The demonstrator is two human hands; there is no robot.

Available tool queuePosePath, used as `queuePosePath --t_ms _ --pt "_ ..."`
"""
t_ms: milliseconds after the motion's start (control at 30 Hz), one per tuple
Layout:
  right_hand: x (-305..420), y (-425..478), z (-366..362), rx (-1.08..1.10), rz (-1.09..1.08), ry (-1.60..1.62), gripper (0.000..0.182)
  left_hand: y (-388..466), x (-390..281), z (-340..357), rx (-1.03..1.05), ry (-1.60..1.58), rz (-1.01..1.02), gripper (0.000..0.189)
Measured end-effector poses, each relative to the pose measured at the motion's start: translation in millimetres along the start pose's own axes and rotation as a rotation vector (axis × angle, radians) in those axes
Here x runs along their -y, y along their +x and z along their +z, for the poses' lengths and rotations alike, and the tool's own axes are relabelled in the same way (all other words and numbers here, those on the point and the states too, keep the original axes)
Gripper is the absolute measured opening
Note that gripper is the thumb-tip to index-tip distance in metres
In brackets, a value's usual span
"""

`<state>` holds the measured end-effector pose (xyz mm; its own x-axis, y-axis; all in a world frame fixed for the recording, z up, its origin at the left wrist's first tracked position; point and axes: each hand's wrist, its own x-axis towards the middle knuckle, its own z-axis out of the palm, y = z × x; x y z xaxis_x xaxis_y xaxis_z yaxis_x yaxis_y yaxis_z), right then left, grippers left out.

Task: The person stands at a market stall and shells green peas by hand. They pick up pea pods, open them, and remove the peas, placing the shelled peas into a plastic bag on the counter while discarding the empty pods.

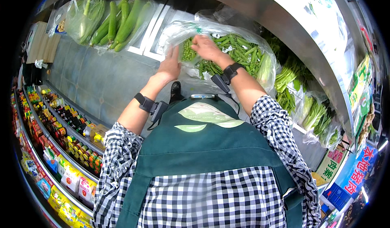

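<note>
My right hand [207,48], slightly blurred, bends its fingers over shelled green peas [188,49] in clear plastic. Whether it has anything between its fingers is hard to see. Beside the peas, my left hand [170,65] has its fingers pointing away from me against the edge of a clear plastic bag [172,34]; any grip on the film cannot be made out. Green pods [233,46] with bits of white paper among them lie right of the peas in the same open plastic. A leafy vegetable [264,69] in plastic borders the pods.
Bagged loofah-like gourds [123,23] lie at the far left. A metal counter edge [292,30] curves overhead on the right. Bagged leafy greens [313,113] sit to the right. Shelves of bottles and jars [73,121] run along the left, beside the tiled floor [88,72].
</note>
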<state>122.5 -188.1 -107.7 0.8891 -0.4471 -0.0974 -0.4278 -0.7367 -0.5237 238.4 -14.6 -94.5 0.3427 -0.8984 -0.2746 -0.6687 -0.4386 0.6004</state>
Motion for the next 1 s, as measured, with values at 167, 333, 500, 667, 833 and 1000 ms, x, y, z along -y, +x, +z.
queuePosePath --t_ms 167,333,500,667,833,1000 --pt "14.2 -24.4 -33.7 0.002 0.140 -0.118 0.022 -0.2 7.8 2.4 -0.279 -0.038 0.116 0.076" --pt "35.9 -41.4 -51.0 -0.098 0.058 0.378 0.023 -9.3 -18.2 -20.6 -0.176 -0.421 0.064 0.046" --pt "86.6 -62.8 -69.2 -0.006 0.193 0.733 0.021 -18.7 -49.4 -38.7 -0.038 -1.202 0.044 0.022" --pt "99.4 -71.3 -70.8 -0.108 0.061 0.611 0.023 -14.8 -45.0 -39.1 -0.072 -1.331 0.041 0.013" --pt "90.3 -70.0 -60.3 -0.190 0.024 0.553 0.020 -19.0 -57.6 -45.6 -0.098 -1.365 0.036 0.013" --pt "94.0 -70.1 -58.2 -0.205 0.020 0.609 0.019 -16.6 -54.9 -45.8 -0.078 -1.346 0.037 0.013"
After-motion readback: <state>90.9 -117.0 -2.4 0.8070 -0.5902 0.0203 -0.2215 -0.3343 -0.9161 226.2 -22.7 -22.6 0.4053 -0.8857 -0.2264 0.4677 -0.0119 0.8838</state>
